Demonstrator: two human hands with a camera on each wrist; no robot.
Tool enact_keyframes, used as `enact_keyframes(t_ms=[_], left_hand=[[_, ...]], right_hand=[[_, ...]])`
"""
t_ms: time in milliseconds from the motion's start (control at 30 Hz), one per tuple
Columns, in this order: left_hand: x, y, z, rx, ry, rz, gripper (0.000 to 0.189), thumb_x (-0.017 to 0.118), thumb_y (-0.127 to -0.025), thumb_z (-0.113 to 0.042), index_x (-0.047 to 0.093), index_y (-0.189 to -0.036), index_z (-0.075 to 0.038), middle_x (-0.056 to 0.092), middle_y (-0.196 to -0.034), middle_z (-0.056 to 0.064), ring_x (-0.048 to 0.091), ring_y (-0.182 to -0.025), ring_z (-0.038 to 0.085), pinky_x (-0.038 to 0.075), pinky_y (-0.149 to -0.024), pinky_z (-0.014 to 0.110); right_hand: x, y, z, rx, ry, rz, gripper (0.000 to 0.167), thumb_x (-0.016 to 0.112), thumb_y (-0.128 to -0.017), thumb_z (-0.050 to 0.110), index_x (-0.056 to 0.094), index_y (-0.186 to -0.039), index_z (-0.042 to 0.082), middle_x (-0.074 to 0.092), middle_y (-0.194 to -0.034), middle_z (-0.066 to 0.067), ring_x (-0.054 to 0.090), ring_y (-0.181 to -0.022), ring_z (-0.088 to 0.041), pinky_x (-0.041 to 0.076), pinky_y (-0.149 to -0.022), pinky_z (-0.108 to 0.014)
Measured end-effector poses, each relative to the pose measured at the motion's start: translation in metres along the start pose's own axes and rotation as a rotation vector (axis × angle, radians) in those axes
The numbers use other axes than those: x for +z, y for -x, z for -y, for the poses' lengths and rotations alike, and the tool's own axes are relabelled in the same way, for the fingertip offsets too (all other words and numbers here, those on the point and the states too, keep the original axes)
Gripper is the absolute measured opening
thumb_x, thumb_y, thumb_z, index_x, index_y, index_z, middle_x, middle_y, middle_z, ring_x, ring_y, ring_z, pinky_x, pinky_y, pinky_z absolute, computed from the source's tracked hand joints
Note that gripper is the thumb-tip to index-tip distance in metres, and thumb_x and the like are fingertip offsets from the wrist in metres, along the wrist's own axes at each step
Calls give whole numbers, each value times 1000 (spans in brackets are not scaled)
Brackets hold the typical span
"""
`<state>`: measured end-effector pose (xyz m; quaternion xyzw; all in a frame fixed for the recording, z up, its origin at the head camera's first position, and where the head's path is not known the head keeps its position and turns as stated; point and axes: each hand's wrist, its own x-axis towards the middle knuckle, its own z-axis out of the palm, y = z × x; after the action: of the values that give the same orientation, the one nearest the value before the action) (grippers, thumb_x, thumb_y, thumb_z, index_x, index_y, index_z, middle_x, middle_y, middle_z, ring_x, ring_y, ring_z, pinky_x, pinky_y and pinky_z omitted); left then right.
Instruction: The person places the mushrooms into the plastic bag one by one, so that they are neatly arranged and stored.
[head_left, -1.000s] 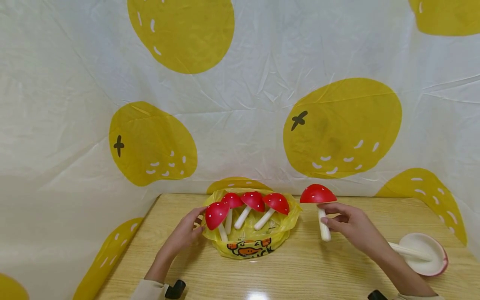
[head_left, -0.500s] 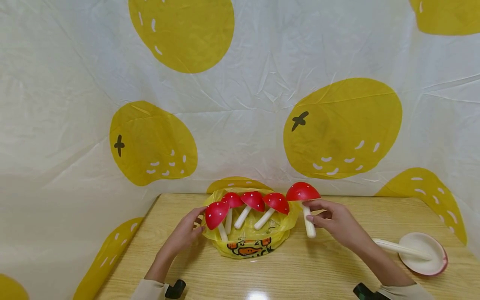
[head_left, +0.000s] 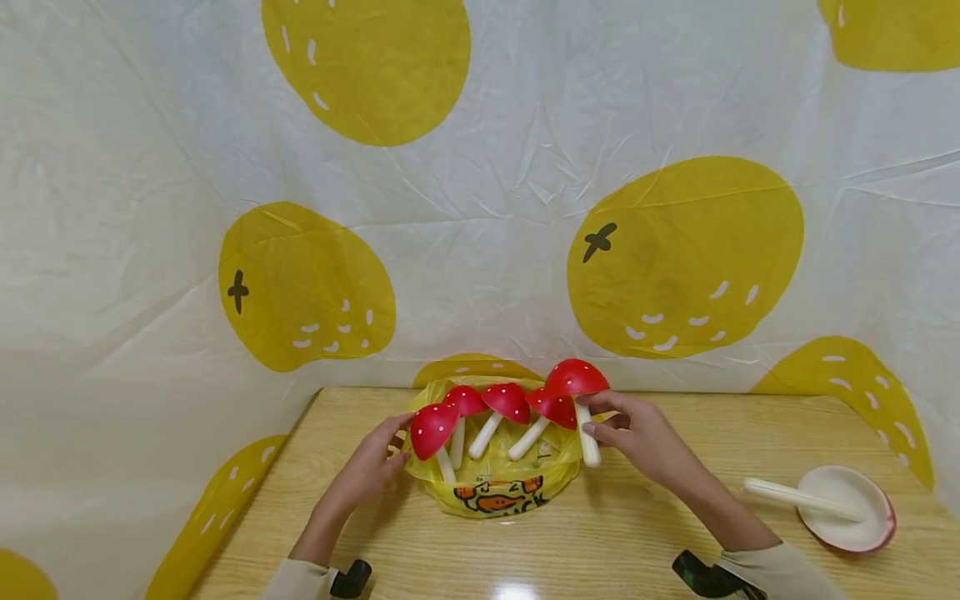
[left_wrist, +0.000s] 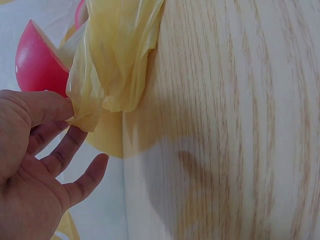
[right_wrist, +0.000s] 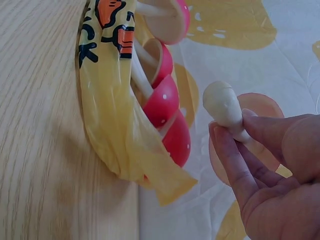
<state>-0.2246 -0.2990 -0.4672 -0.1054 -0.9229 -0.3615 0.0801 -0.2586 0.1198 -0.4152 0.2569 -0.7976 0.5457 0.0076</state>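
A yellow plastic bag point(head_left: 498, 497) with a printed cartoon face stands with its mouth spread wide. Several toy mushrooms point(head_left: 432, 431) with red, white-dotted caps and white stems lean inside it. At the bag's left rim, my left hand point(head_left: 372, 458) pinches the plastic between thumb and fingers; the left wrist view shows the bag's edge point(left_wrist: 85, 107) at the thumb tip. My right hand point(head_left: 637, 433) holds another toy mushroom point(head_left: 576, 377) by its stem, cap up, over the bag's right rim. In the right wrist view its stem end point(right_wrist: 223, 105) points toward the camera.
Lying at the right on the wooden table point(head_left: 570, 550) is one more toy mushroom point(head_left: 847, 508), cap upside down and stem pointing left. Behind the table's back edge hangs a white cloth point(head_left: 480, 283) printed with large yellow fruit shapes.
My right hand has carried its mushroom leftward, from beside the bag to over the bag's right rim. The left hand and the mushrooms in the bag have stayed put.
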Motion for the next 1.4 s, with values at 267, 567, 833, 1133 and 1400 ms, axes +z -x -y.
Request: enact_keyframes(t_ms=[267,567,833,1133,1400], left_hand=[[0,-1,1,9,0,1,62,69,-88,13,51,-144,-5,60,-128,11,64,-102,24,57,-80,28],[0,0,0,-17,-4,1,63,70,-88,10,51,-145,-6,60,-129,9,64,-104,25,56,-81,26],[0,0,-1,-26,-7,0,63,71,-88,10,51,-145,-7,61,-129,8,63,-103,22,56,-82,27],[0,-1,1,-13,-8,2,63,71,-88,10,51,-145,-7,61,-129,9,64,-103,21,56,-82,27],[0,0,-1,-29,-5,1,63,71,-88,10,51,-145,-7,61,-129,8,63,-103,21,56,-82,26]], right_hand=[[14,-13,-1,14,32,28,34,74,-91,4,67,-124,-2,69,-114,-17,67,-83,-22,60,-73,-29],[31,-23,0,18,35,47,32,73,-92,6,69,-123,2,70,-116,-13,66,-82,-23,60,-71,-27],[47,-31,-1,-38,98,38,28,75,-91,8,72,-118,5,72,-106,-7,63,-84,-22,56,-68,-26],[62,-40,0,-53,92,60,27,75,-91,10,72,-118,6,72,-111,-5,64,-92,-23,56,-77,-28],[77,-47,2,-30,73,67,27,76,-91,10,74,-118,9,73,-110,-2,65,-91,-22,57,-70,-27]])
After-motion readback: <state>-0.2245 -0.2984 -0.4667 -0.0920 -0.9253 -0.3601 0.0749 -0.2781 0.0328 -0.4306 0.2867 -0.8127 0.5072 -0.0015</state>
